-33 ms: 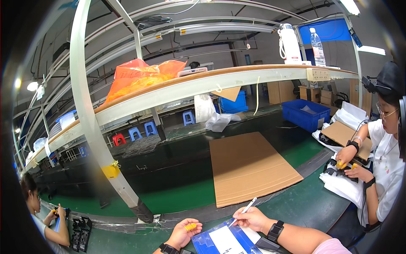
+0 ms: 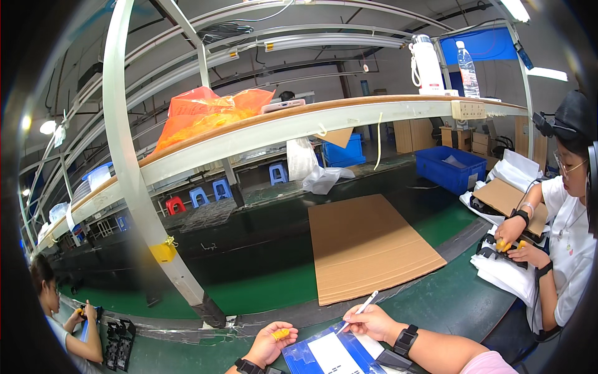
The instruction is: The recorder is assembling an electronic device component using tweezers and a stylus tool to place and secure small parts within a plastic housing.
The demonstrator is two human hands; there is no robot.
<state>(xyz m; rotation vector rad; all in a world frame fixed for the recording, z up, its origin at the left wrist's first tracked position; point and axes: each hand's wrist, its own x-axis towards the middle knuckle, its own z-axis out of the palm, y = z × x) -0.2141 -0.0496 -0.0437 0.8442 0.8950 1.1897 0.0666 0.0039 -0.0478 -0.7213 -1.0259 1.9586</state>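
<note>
Between the fingers of my right hand (image 2: 367,321) is a white pen (image 2: 370,299), slanting down to the left. Its lower end is at the top edge of a white sheet (image 2: 333,354). That sheet lies on a blue folder (image 2: 300,358) with shiny clear plastic, cut off by the lower edge of the view. My left hand (image 2: 269,346) rests beside the folder's left edge, fingers loosely curled, with no object visible in them. A yellow finger cover (image 2: 280,335) sits on one of its digits. Black bands are around both my wrists.
A flat cardboard sheet (image 2: 370,249) lies ahead. A pale metal post (image 2: 143,174) rises at the left, under a long shelf (image 2: 349,118). A blue bin (image 2: 451,171) stands far right. Co-workers handle black parts on both sides; a black tray (image 2: 118,345) lies at the left.
</note>
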